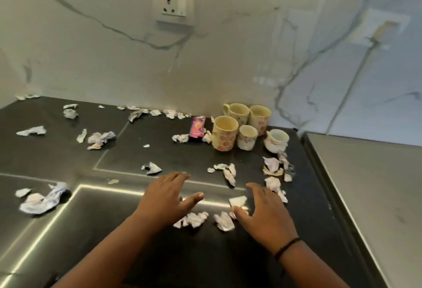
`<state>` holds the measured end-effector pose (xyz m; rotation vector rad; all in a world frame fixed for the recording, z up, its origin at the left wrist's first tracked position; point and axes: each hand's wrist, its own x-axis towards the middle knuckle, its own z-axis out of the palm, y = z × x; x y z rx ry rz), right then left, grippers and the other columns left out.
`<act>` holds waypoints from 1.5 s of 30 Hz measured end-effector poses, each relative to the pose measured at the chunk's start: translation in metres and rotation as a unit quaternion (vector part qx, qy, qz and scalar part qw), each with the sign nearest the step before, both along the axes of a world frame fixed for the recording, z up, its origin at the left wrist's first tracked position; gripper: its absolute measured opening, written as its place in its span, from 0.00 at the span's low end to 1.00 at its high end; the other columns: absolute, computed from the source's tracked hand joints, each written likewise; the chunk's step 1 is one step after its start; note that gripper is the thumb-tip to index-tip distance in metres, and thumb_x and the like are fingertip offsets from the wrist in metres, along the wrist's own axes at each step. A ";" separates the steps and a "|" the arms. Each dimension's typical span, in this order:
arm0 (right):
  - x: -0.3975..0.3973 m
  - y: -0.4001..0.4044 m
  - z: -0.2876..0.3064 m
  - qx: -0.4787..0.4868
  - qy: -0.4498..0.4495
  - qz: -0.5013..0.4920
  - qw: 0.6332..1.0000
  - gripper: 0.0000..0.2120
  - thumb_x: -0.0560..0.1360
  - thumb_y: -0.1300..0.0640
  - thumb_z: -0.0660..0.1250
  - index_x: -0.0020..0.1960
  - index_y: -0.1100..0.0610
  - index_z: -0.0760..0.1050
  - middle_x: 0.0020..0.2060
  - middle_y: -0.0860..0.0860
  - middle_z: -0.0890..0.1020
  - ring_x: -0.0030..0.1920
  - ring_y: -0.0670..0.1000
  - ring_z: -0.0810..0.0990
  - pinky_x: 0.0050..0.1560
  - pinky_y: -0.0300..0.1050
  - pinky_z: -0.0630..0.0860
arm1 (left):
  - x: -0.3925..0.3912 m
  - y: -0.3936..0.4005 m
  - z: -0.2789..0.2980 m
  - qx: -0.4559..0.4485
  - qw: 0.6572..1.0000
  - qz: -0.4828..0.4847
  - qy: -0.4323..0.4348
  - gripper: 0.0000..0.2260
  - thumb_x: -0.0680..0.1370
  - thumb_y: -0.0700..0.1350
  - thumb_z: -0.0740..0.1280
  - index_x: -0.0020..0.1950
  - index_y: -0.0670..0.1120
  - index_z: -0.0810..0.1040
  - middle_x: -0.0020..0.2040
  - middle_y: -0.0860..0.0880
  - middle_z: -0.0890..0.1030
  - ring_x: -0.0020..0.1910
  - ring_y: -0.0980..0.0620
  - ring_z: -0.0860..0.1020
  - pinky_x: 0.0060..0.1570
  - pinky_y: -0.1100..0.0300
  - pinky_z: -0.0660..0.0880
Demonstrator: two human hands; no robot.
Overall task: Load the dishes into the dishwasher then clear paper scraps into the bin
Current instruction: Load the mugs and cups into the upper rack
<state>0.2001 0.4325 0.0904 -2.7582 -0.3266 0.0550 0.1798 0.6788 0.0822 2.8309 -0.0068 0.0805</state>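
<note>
Left hand [167, 196]: over the black countertop [114, 150], fingers straight and spread, thumb out to the right, holding nothing.
Right hand [262, 210]: just right of the left one, fingers loosely extended, thumb beside small scraps, gripping nothing; black band [286, 247] at the wrist.
Paper scraps [225, 220]: crumpled, strewn across the countertop; several between and just below the two hands, a large wad [43, 198] at far left, others along the wall.
Floral mugs [225, 133]: three, upright, clustered at the back right near the marble wall.
Small floral cup [247, 137]: beside the front mug.
White cup [276, 140]: rightmost, tilted.
Pink wrapper [196, 126]: left of the mugs.
Wall socket [173, 4]: above, on the marble backsplash.
</note>
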 end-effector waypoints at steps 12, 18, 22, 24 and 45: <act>0.131 0.068 -0.004 0.017 -0.014 -0.023 0.999 0.37 0.70 0.37 0.67 0.73 0.49 0.58 0.67 0.53 0.70 0.66 0.56 0.70 0.63 0.50 0.71 | 0.102 0.038 -0.037 0.009 1.000 -0.003 0.028 0.46 0.65 0.75 0.41 0.76 0.51 0.60 0.77 0.48 0.59 0.77 0.48 0.55 0.74 0.52 0.51; 0.193 0.082 -0.003 0.133 -0.105 -0.054 0.984 0.43 0.66 0.39 0.73 0.73 0.48 0.56 0.66 0.55 0.68 0.66 0.55 0.68 0.61 0.53 0.72 | 0.149 0.024 -0.062 0.027 0.998 -0.031 0.053 0.46 0.67 0.76 0.39 0.79 0.51 0.50 0.79 0.47 0.49 0.78 0.46 0.44 0.75 0.49 0.42; 0.214 0.087 -0.012 0.132 -0.102 -0.050 0.985 0.45 0.65 0.37 0.73 0.74 0.47 0.54 0.67 0.51 0.70 0.65 0.54 0.71 0.58 0.51 0.73 | 0.156 0.020 -0.075 0.034 0.998 -0.027 0.050 0.39 0.74 0.73 0.45 0.79 0.53 0.47 0.79 0.49 0.44 0.78 0.48 0.40 0.75 0.48 0.38; 0.221 0.088 -0.014 0.135 -0.096 -0.055 0.985 0.45 0.65 0.36 0.73 0.73 0.47 0.55 0.67 0.50 0.71 0.64 0.54 0.72 0.57 0.51 0.75 | 0.155 0.022 -0.075 0.038 0.998 -0.029 0.050 0.38 0.75 0.72 0.45 0.79 0.53 0.46 0.79 0.49 0.44 0.78 0.48 0.39 0.75 0.49 0.37; 0.126 0.048 0.059 0.325 -0.039 0.032 0.944 0.36 0.52 0.36 0.80 0.56 0.39 0.69 0.53 0.41 0.76 0.54 0.42 0.76 0.52 0.41 0.77 | 0.107 -0.023 0.006 -0.355 0.931 -0.079 0.003 0.40 0.67 0.61 0.75 0.73 0.64 0.55 0.72 0.58 0.64 0.69 0.60 0.65 0.66 0.60 0.66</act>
